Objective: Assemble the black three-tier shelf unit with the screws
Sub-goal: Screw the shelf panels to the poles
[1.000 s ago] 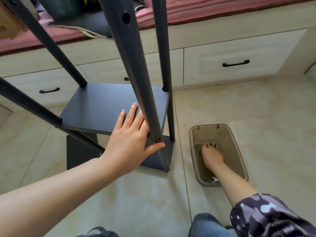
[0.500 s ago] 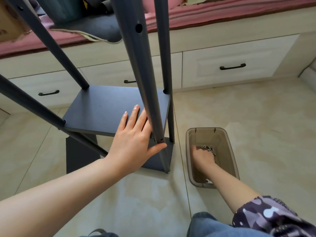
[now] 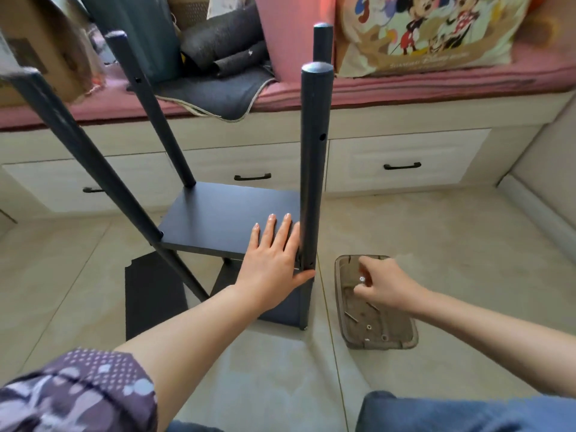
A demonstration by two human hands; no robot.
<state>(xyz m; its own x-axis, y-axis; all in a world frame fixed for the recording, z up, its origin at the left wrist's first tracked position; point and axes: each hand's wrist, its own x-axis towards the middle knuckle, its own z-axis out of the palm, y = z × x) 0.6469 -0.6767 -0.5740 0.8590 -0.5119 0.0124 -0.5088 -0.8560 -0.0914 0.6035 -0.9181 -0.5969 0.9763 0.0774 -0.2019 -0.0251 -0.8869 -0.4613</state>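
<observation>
Four black posts rise from the shelf unit; the nearest post stands against the thumb side of my left hand. That hand lies flat, fingers straight and spread, pressing the shelf board down at its corner, with the thumb hooked under the post's joint. My right hand hangs over the brown tray, fingers curled and pinching a small bright screw.

Step in hand, as I judge it: carry the screw to the joint hole low on the nearest post, just beyond the left thumb.
- Keep the left palm pressing so board and post holes stay aligned.
- Present the screw square to the hole; start the thread by fingertip before any tightening.
- Hold the pinch firm; a small screw drops readily.

Clearances: the path from right hand to post crosses bare floor and is unobstructed. Ahead of both hands the drawer fronts stand close behind the unit. A loose black panel lies on the floor outboard of the left forearm. More hardware remains in the tray under the right wrist.
</observation>
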